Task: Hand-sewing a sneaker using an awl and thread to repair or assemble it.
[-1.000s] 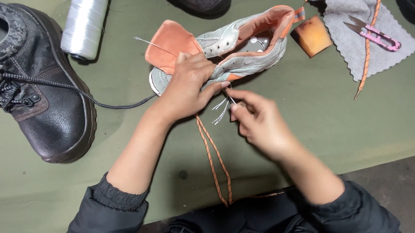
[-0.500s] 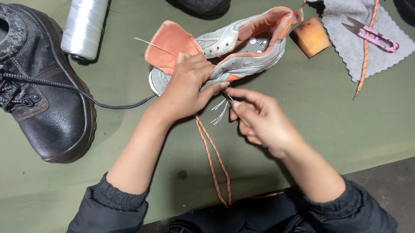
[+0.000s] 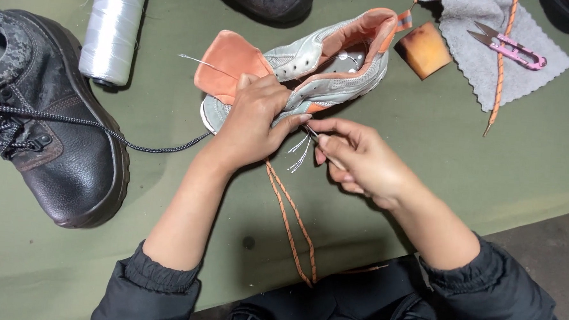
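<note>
Left hand: forearm reaching up from the lower edge, palm down, fingers curled over the side of the grey-and-orange sneaker, pressing it to the green worktop.

Right hand: thumb and forefinger pinched narrow on a thin needle-like tool, tip at the sneaker's sole edge, just beside the left thumb.

White threads: hanging between the hands.

Orange lace: trailing below the left hand.
</note>
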